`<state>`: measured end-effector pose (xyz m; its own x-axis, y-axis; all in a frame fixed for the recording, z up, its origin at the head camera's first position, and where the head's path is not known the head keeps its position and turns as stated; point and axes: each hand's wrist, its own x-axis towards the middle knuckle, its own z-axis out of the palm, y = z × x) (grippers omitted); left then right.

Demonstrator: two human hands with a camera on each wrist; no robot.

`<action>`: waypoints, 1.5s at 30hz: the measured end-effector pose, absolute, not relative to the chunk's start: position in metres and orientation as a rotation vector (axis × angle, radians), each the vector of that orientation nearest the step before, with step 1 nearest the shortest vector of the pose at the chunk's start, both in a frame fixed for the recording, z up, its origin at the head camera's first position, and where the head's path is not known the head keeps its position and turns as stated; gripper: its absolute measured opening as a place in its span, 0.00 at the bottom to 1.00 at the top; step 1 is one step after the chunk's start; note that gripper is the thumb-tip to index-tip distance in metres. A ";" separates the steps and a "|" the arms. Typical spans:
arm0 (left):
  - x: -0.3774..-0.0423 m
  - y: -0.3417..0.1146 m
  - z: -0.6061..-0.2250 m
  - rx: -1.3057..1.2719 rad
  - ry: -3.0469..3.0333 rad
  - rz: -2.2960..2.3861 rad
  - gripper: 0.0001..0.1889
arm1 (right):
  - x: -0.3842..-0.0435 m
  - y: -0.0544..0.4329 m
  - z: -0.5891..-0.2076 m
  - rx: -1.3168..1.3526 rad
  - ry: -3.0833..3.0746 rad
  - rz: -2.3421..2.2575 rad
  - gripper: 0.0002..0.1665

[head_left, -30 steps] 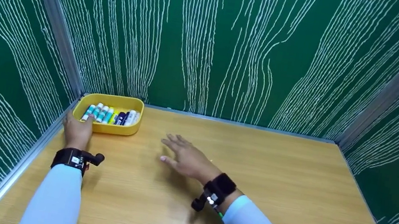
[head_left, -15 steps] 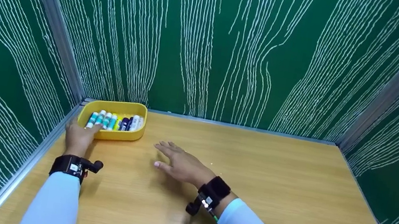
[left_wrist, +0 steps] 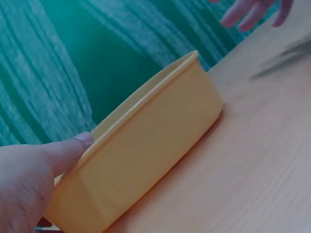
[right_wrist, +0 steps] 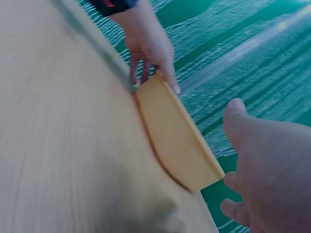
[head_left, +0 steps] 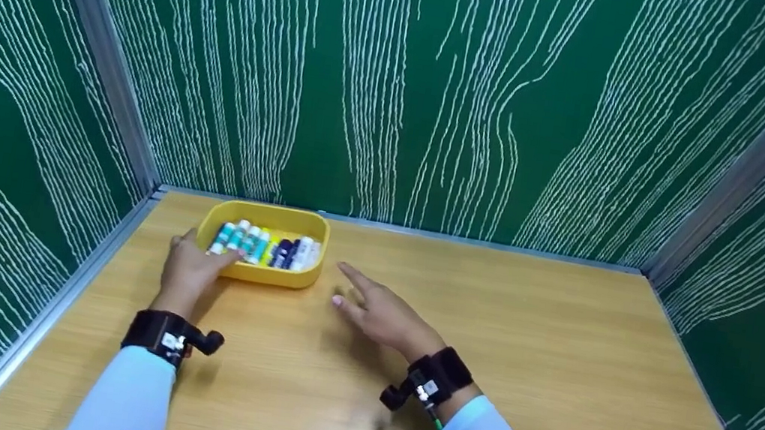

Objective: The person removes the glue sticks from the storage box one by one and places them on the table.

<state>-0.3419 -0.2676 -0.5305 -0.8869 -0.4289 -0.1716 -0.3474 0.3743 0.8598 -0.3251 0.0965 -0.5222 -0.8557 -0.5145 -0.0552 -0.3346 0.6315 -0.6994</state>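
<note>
A yellow plastic box (head_left: 278, 277) stands on the table near the back wall, left of the middle. Inside it lies a row of small capped tubes that look like glue sticks (head_left: 259, 248), in teal and white, yellow, dark purple and white. My left hand (head_left: 188, 273) grips the box's left end, with the thumb (left_wrist: 73, 148) at the rim and the fingers around the end wall. Just off the right end hovers my right hand (head_left: 388, 316), fingers stretched out and holding nothing. In the right wrist view its fingertips come close to the box corner; contact cannot be told.
The wooden table (head_left: 557, 363) is enclosed by green walls (head_left: 557, 112) with wavy white lines. Grey metal strips run along the table's back and left edges. Each wrist carries a black camera band (head_left: 161, 335).
The yellow box has slid right, away from the left corner, with my left hand on its end. My right hand first shifted slightly left, then moved right, staying off the box's right end.
</note>
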 end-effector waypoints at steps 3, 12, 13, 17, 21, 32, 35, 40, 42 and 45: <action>-0.341 -0.249 -0.529 0.665 -2.594 -1.549 0.55 | -0.327 0.108 -0.523 -0.583 2.574 -1.139 0.51; -0.334 -0.190 -0.527 0.470 -2.826 -1.331 0.63 | -0.334 0.145 -0.519 -0.331 2.443 -1.493 0.49; -0.332 -0.183 -0.526 0.465 -2.838 -1.323 0.64 | -0.335 0.148 -0.518 -0.310 2.440 -1.507 0.49; -0.328 -0.156 -0.524 0.456 -2.881 -1.238 0.64 | -0.338 0.157 -0.510 -0.205 2.472 -1.510 0.47; -0.325 -0.132 -0.517 0.423 -2.933 -1.152 0.62 | -0.344 0.171 -0.502 0.009 2.443 -1.575 0.46; -0.313 -0.110 -0.508 0.249 -3.019 -1.123 0.41 | -0.348 0.209 -0.503 0.244 2.433 -1.655 0.43; -0.314 -0.111 -0.510 0.262 -3.010 -1.149 0.37 | -0.346 0.215 -0.505 0.298 2.365 -1.667 0.39; -0.319 -0.113 -0.518 0.233 -2.943 -1.196 0.28 | -0.343 0.225 -0.505 0.206 2.501 -1.468 0.34; -0.321 -0.112 -0.521 0.214 -2.913 -1.189 0.24 | -0.343 0.228 -0.504 0.140 2.593 -1.357 0.32; -0.322 -0.109 -0.523 0.213 -2.887 -1.184 0.20 | -0.343 0.232 -0.501 0.138 2.592 -1.327 0.32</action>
